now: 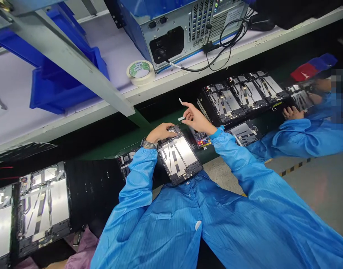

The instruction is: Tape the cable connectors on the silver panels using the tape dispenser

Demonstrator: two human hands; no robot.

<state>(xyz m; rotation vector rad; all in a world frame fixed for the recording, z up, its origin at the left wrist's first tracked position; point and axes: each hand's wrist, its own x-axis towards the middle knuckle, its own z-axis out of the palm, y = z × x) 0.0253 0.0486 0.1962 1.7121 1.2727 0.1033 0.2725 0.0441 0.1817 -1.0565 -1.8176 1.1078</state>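
Observation:
An opened tablet (178, 155), its silvery inside and dark flex cables showing, lies tilted at the bench edge in front of my body. My left hand (161, 133) grips its upper edge, with the fingers curled over the top corner. To the right, my right hand (197, 118) is raised just above the tablet's upper right corner. A small white strip (181, 118) is pinched at its thumb and fingers. Another thin white strip (180, 101) stands at the tip of the index finger. Under my right wrist sits a small device with a red lit display (203, 142).
More opened tablets (223, 102) stand in a row at the right, others (45, 205) at the left. A co-worker's hand (293, 113) is at the far right. Above, a shelf holds a tape roll (146, 79), a computer case (171, 41) and blue bins (65, 89).

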